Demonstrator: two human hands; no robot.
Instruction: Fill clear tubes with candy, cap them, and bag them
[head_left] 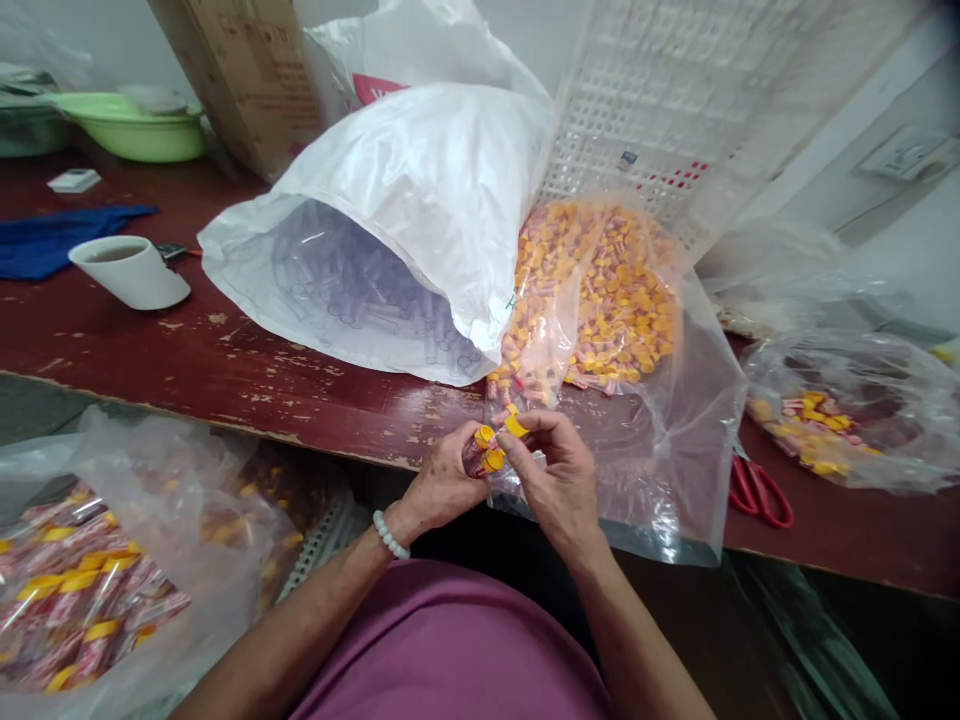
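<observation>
My left hand [448,481] is closed around small clear tubes [475,455] with yellow caps. Between the thumb and fingers of my right hand [559,475] is a yellow cap [516,424], close beside the capped tubes. Beyond my hands, a white sack [442,150] lies with its mouth open, showing many clear empty tubes [360,300]. To its right a clear bag [675,440] holds a heap of yellow caps with pink-and-white pieces [615,290]. At the lower left, another plastic bag [225,560] contains capped tubes [82,590] with pink-and-white contents.
Red scissors [761,492] lie on the worn red table [300,400], near a smaller clear bag [892,400] with yellow-capped pieces. A white cup [139,275], blue cloth [67,235] and green basin [142,135] are at left. A white crate [667,110] stands behind.
</observation>
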